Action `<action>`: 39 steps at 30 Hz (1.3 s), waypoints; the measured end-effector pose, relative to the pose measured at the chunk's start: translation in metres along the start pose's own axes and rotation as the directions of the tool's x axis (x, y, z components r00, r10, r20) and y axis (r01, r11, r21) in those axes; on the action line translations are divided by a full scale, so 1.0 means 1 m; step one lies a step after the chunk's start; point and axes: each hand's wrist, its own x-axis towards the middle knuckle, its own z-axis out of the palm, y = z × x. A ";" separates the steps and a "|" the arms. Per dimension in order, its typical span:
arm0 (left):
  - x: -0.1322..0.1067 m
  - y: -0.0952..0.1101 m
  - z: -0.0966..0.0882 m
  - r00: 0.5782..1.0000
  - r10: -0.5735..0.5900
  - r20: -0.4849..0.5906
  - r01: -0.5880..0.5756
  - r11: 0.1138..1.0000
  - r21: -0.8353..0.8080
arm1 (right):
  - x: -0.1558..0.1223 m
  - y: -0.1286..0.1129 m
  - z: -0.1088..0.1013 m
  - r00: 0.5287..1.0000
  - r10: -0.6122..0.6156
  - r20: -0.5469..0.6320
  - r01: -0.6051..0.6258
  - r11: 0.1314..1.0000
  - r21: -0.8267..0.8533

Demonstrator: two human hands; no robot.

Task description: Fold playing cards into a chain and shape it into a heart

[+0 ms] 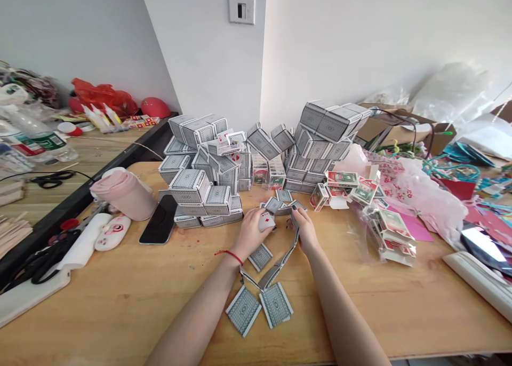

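My left hand is closed on a small stack of playing cards with a red-pip face showing. My right hand pinches the top of a card standing on edge, part of a chain of cards propped upright across the wooden table. Two small card stacks lie face down near my forearms, and another single stack lies beside my left wrist. More loose cards lie just beyond my fingers.
A big heap of grey card boxes rises behind my hands, with another pile to the right. Red-green packs and plastic bags sit right. A black phone, pink roll and scissors lie left.
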 end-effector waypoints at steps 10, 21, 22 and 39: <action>-0.001 0.017 -0.010 0.988 -0.004 -0.156 0.000 1.000 -0.026 | 0.000 -0.001 0.002 1.000 0.024 -0.001 -0.024 0.999 0.021; 0.000 0.003 -0.009 0.966 -0.026 -0.256 -0.002 0.994 -0.108 | 0.000 -0.001 0.001 0.999 0.054 0.004 -0.054 0.995 0.085; 0.000 0.002 -0.009 0.976 -0.023 -0.218 0.001 0.995 -0.097 | 0.000 -0.001 0.001 0.999 0.053 0.006 -0.054 0.994 0.090; -0.002 0.002 0.002 0.903 -0.229 -0.364 0.000 0.846 -0.533 | -0.002 -0.003 0.001 0.993 0.101 0.060 -0.107 0.987 0.119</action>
